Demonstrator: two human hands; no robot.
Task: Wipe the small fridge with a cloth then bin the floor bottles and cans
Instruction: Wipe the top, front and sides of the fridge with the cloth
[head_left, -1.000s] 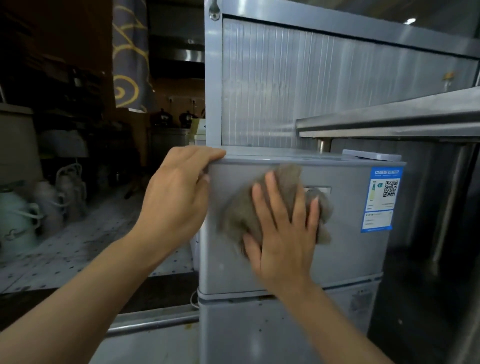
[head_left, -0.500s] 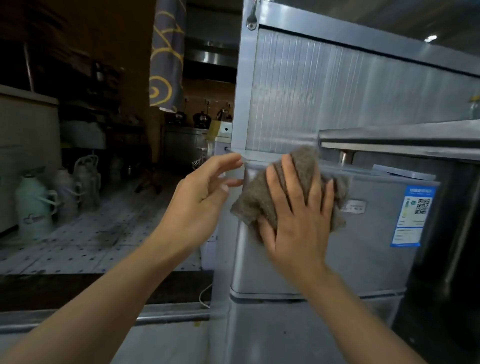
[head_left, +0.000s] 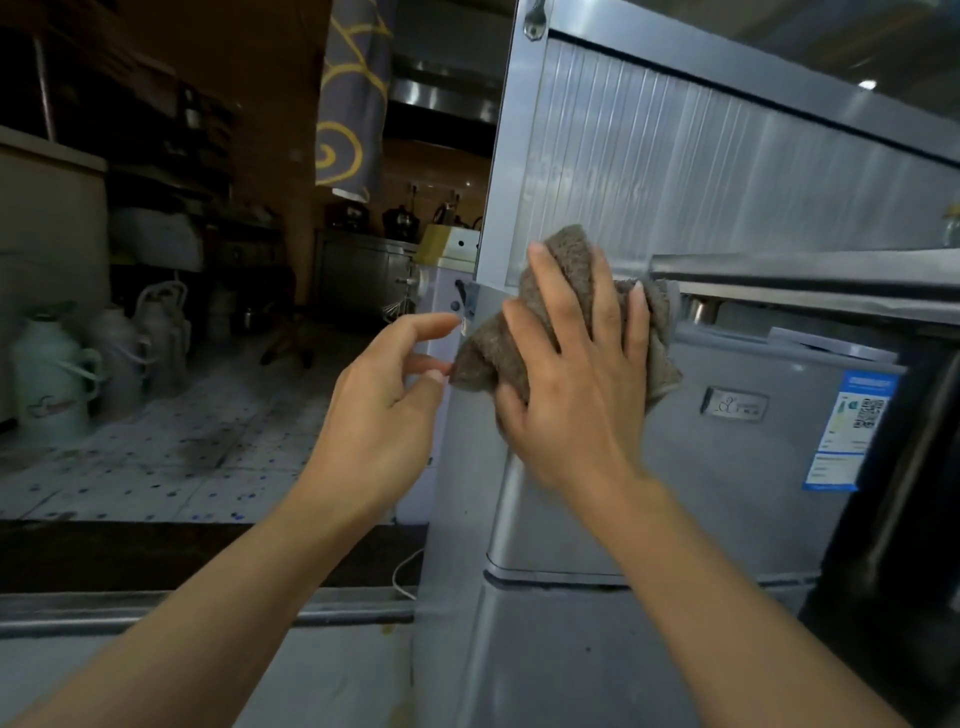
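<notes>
up close, the small fridge (head_left: 691, 467) is a grey-silver box with a smooth upper door, a seam near the bottom of that door and a second door below it. a small metal badge (head_left: 733, 404) sits on the upper door, and a blue-edged label (head_left: 848, 431) with a qr code is stuck near its right edge. the fridge stands on the floor, tucked under a steel counter (head_left: 810, 280) and in front of a ribbed translucent panel (head_left: 675, 171).

the cloth (head_left: 558, 332) is a grey-brown, fuzzy rag, bunched into folds at the fridge's upper left corner. the right hand (head_left: 571, 395) lies flat over it with fingers spread apart and pressing it from above, so the rag's middle is covered and only its edges stick out. the left hand (head_left: 379, 415) hangs just beside the cloth's left tip, fingers loosely curled and parted, thumb and forefinger near that tip; whether they touch it i cannot tell.

the fridge's top left corner is hidden behind cloth and hand, and its lower door runs out of the bottom of the view. the label's small print is too blurred to read. pale thermos jugs (head_left: 57, 384) stand on the tiled floor (head_left: 197, 441) far to the left, dim and soft.
</notes>
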